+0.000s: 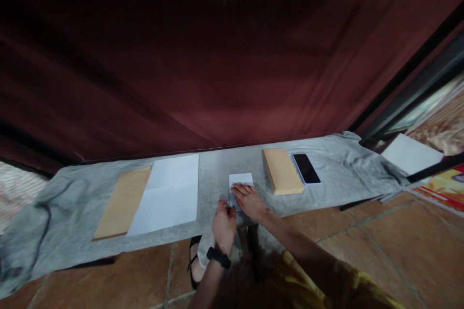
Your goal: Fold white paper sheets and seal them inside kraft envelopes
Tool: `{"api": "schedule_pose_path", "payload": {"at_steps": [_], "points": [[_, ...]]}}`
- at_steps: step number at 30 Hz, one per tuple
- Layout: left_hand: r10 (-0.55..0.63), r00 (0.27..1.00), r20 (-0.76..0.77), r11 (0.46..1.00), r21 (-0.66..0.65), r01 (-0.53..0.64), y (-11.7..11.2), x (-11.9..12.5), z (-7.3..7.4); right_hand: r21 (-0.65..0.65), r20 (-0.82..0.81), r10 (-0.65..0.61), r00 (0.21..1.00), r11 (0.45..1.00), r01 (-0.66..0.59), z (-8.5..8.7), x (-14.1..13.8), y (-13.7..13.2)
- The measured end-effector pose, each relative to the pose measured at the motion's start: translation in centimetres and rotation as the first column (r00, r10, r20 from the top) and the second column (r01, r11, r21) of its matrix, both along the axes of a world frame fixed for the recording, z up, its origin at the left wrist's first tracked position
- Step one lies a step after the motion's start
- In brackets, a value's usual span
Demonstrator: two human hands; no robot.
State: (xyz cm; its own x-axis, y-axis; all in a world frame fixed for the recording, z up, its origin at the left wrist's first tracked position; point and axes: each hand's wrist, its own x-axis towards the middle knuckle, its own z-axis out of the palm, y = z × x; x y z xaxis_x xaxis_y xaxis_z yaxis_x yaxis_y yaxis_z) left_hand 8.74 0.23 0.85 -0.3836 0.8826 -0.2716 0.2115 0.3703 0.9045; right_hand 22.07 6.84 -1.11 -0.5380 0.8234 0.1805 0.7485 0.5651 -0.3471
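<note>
A small folded sheet of white paper (pixel 240 178) lies on the grey cloth in front of me. My right hand (pixel 248 200) rests flat across it, fingers stretched out and pressing on its surface. At the paper's lower left edge is my left hand (pixel 224 224), with a dark band on the wrist. Its fingers are curled, thumb and forefinger closed at that edge; the exact grip is small and partly hidden. Left of the hands lie larger white sheets (pixel 170 195) with a crease across. A stack of brown envelopes (pixel 283 171) sits to the right.
More brown envelopes (pixel 121 203) lie partly under the white sheets. A phone (pixel 306 169) is beside the right stack. The grey cloth (pixel 340 174) covers a narrow bench against a dark red panel (pixel 232 82). A white board-like item (pixel 412 154) stands at far right.
</note>
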Motion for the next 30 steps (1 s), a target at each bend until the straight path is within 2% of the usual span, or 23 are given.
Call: {"api": "schedule_pose_path", "payload": {"at_steps": [2,4,5,7,10,12,15,20,30], "points": [[-0.082,0.959,-0.270,0.988,0.104,0.114,-1.1,0.2,-0.1,-0.006,0.023,0.013,1.000,1.000,-0.013,0.0,0.1,0.1],[-0.175,0.799,-0.575,0.931,0.166,0.324,-2.2,0.5,-0.9,-0.017,0.033,0.006,0.999,1.000,-0.005,0.0,0.1,0.2],[-0.200,0.707,-0.678,0.893,0.171,0.417,-2.7,0.6,-1.6,-0.021,0.033,-0.004,0.999,1.000,0.005,-0.1,0.1,0.3],[-0.221,0.578,-0.786,0.828,0.162,0.536,-3.5,0.7,-3.1,-0.024,0.026,-0.022,0.999,0.999,0.023,-0.3,-0.1,0.5],[-0.217,0.464,-0.859,0.795,0.120,0.594,-4.3,0.7,-5.1,-0.013,-0.011,-0.011,1.000,1.000,0.011,-0.6,-0.5,0.6],[-0.210,0.430,-0.878,0.798,0.101,0.595,-4.5,0.8,-5.9,-0.004,-0.048,0.006,0.999,1.000,-0.006,-0.8,-0.6,0.5],[-0.196,0.408,-0.892,0.804,0.092,0.587,-4.6,1.0,-6.3,-0.004,-0.091,0.018,0.996,1.000,-0.019,-0.9,-0.6,0.4],[-0.190,0.380,-0.905,0.802,0.080,0.591,-4.7,1.1,-6.2,-0.010,-0.080,0.033,0.996,0.999,-0.034,-0.8,-0.5,0.7],[-0.249,0.387,-0.888,0.772,0.059,0.632,-4.5,0.8,-5.9,-0.035,-0.026,0.040,0.999,0.999,-0.041,-0.8,-0.8,3.5]]}}
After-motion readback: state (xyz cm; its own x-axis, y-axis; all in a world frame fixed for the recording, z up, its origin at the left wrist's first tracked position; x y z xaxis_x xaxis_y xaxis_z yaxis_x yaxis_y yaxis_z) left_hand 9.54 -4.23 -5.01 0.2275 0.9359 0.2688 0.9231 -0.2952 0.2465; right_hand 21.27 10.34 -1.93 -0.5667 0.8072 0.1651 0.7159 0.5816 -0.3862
